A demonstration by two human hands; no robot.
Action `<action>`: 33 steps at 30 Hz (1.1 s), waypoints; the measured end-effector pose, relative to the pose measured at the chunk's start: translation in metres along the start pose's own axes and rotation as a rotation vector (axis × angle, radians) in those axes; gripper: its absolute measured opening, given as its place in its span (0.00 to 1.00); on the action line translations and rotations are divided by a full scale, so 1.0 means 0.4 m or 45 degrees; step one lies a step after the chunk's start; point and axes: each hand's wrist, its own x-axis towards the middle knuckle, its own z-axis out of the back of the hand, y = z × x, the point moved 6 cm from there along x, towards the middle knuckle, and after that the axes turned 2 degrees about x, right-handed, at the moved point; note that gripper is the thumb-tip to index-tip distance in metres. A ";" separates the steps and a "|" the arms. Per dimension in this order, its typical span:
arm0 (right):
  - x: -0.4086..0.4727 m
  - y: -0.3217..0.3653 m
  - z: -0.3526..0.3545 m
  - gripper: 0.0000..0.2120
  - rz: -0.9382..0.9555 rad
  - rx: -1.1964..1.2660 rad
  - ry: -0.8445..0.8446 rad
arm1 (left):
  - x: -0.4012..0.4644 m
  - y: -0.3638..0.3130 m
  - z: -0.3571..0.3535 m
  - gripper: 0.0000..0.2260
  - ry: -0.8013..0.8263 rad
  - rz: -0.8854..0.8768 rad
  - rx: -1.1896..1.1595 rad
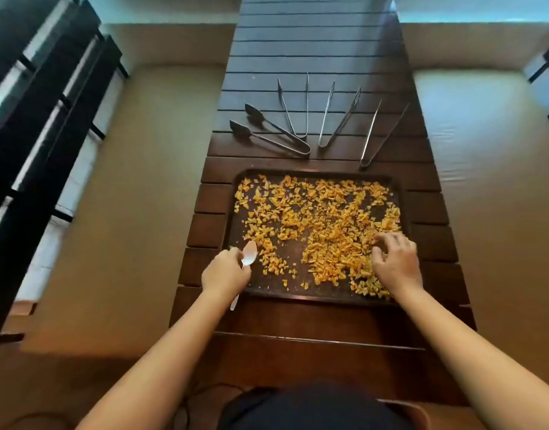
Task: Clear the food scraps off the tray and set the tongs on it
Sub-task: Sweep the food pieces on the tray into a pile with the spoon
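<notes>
One dark rectangular tray [316,294] lies on the slatted wooden tabletop [313,324], under both hands. Orange food scraps [323,218], too many to count, cover most of it, thickest just ahead of the right hand and thinner near the left. The left hand [225,274] is closed around one white plastic spoon [249,257], its bowl pointing forward over the tray's near-left corner, handle trailing back past the wrist. The right hand [395,259] rests spread and loosely curled on the scraps at the tray's right side, fingertips touching them. Beyond both hands, past the tray's far edge, four metal tongs [329,119] lie fanned on the tabletop, all off the tray.
</notes>
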 end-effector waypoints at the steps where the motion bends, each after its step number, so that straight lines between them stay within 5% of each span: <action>1: -0.011 -0.013 0.003 0.13 -0.041 -0.008 -0.037 | -0.010 0.008 -0.002 0.13 0.003 0.016 0.056; 9: -0.111 -0.097 0.013 0.22 -0.351 -0.241 -0.147 | -0.025 0.035 -0.024 0.09 -0.100 -0.045 0.095; 20: -0.178 -0.149 -0.030 0.26 -0.710 0.142 -0.045 | 0.030 -0.003 0.039 0.13 -0.344 -0.171 -0.245; 26: -0.166 -0.157 -0.019 0.25 -0.697 0.311 -0.074 | 0.073 0.006 0.017 0.16 -0.218 -0.002 -0.188; 33: -0.121 -0.183 0.010 0.21 -0.758 0.486 -0.250 | 0.048 -0.001 -0.031 0.15 -0.143 -0.076 -0.265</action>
